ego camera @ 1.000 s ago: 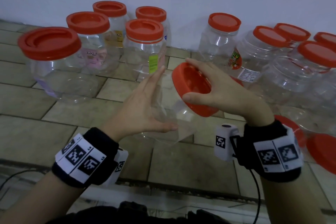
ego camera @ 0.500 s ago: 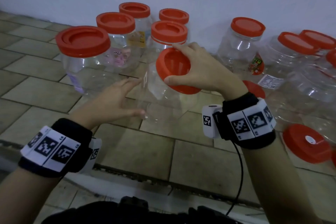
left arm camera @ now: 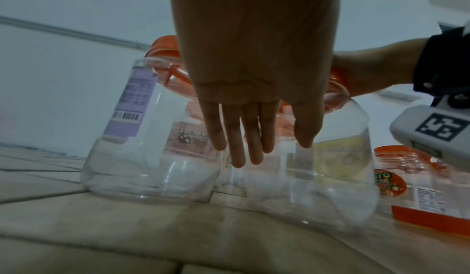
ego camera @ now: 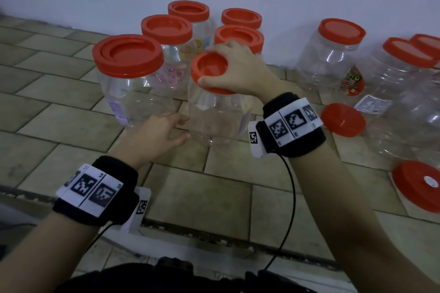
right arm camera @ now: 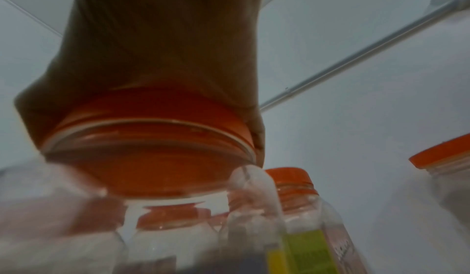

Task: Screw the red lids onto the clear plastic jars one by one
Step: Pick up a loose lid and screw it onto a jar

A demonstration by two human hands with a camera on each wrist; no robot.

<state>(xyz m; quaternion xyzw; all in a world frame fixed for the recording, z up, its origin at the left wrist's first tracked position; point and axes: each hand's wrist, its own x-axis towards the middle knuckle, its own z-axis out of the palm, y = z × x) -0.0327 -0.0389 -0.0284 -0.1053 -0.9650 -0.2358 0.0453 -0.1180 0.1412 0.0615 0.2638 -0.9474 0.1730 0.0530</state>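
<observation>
A floor of beige rectangular tiles [ego camera: 71, 123] carries everything, and it is met by a pale wall at the back. Clear plastic jars with red lids [ego camera: 133, 83] are stood on it in clusters near the wall, one uncapped-looking jar [ego camera: 219, 116] among them. Two loose red lids [ego camera: 342, 119] [ego camera: 417, 185] are laid flat on the tiles at the right.

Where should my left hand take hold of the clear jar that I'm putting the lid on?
Hold the clear jar round its wide lower body, coming in from its left side, where your left hand is. The right hand covers the red lid on top, and the jar leans, so a low grip should steady it.
</observation>
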